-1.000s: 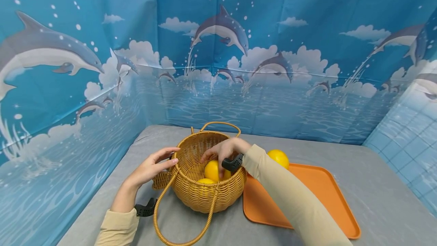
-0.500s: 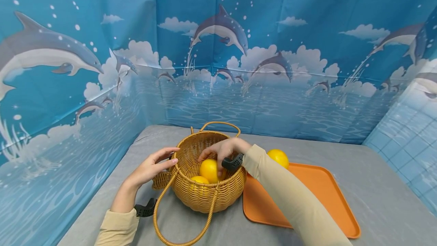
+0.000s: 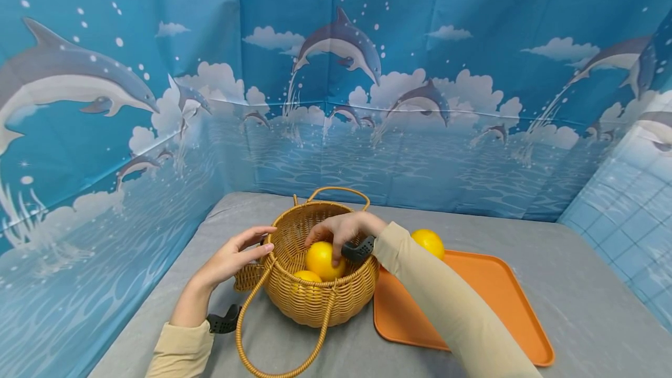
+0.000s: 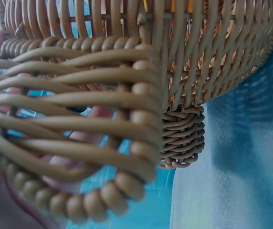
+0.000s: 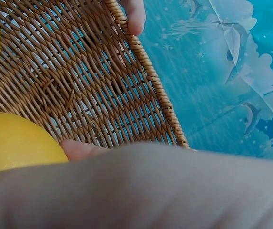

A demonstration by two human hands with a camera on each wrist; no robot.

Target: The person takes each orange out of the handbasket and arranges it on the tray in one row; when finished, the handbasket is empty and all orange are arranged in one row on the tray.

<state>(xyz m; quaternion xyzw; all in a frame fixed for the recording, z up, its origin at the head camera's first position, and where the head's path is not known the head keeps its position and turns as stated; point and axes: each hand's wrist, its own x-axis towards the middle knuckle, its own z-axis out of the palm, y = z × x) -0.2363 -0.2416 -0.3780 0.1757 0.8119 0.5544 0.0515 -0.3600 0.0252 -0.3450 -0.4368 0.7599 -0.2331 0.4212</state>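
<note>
A round wicker basket (image 3: 320,308) stands in front of me, with yellow-orange round fruit inside. My right hand (image 3: 349,229) reaches in over its right rim and holds one orange (image 3: 321,261), thumb on the near side and fingers over the far side. A second orange (image 3: 307,276) lies at the basket's near left, partly hidden by the wall. My left hand (image 3: 233,258) grips the left rim, with thumb and forefinger tips at the edge. In the left wrist view, fingers (image 4: 98,117) show behind a wicker flap (image 4: 79,114) that juts from the basket.
An orange tray (image 3: 488,290) lies right of the basket, partly under my right forearm. Another orange (image 3: 427,242) sits at its far left corner. One basket handle (image 3: 283,373) hangs down toward me; the other handle (image 3: 341,189) stands at the back. Dolphin-print curtains enclose the grey table (image 3: 577,284).
The right hand's orange has shifted slightly left inside the basket, and the thumb now lies over its front. The second orange has moved left too. My left hand has stayed put.
</note>
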